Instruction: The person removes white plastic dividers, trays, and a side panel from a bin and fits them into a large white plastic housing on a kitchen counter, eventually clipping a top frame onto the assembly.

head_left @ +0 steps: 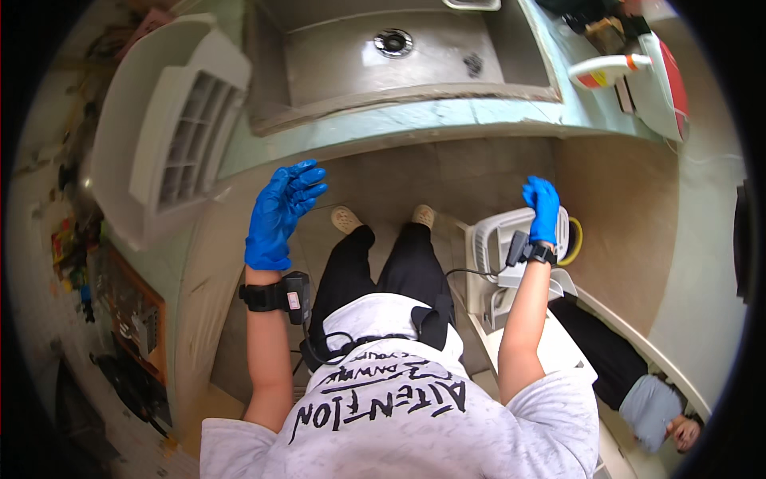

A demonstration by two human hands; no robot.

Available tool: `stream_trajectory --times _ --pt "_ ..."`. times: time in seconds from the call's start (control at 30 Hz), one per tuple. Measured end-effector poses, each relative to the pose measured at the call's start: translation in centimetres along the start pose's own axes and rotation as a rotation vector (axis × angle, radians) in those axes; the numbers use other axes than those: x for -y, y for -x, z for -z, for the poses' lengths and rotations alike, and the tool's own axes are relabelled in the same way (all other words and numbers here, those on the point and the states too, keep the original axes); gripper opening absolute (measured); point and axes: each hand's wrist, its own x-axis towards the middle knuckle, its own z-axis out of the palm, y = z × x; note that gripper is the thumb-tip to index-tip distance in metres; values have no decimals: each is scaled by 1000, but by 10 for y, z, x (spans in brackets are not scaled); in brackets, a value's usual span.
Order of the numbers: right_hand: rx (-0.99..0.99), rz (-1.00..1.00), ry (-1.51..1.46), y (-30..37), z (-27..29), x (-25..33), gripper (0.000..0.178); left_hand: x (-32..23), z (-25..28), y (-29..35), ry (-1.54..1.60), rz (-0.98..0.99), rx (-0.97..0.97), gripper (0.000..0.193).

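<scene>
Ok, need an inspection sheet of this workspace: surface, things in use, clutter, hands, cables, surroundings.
Surface: pale green counter around a steel sink.
Things: white bin beside the left hand; white plastic frame by the right hand, contact unclear.
Clutter: white bottle, counter's right end.
Hands: both blue-gloved; left open, empty; right's grip unclear.
Cables: black cable near the right forearm.
Surroundings: tiled floor; another person, lower right.

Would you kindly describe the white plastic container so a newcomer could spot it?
Find the metal sink at the top. The white plastic container is just left of it, up and left of the gloved left hand. Its grid of rectangular openings sets it apart from the sink.
</scene>
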Motion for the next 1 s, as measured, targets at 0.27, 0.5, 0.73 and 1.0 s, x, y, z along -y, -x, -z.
stream_trajectory --times 0.27,0.5,0.73,1.0 --pt "-229 -307 426 -9 237 -220 10 87 -84 -36 31 179 81 46" --pt "-280 -338 855 -49 250 -303 55 150 -122 -44 122 303 -42 46" --pt "20 -380 1281 -68 227 -288 32 172 -125 -47 86 279 -137 48" --pt "373 -55 1319 -72 338 -325 16 179 -134 -52 120 294 -142 46"
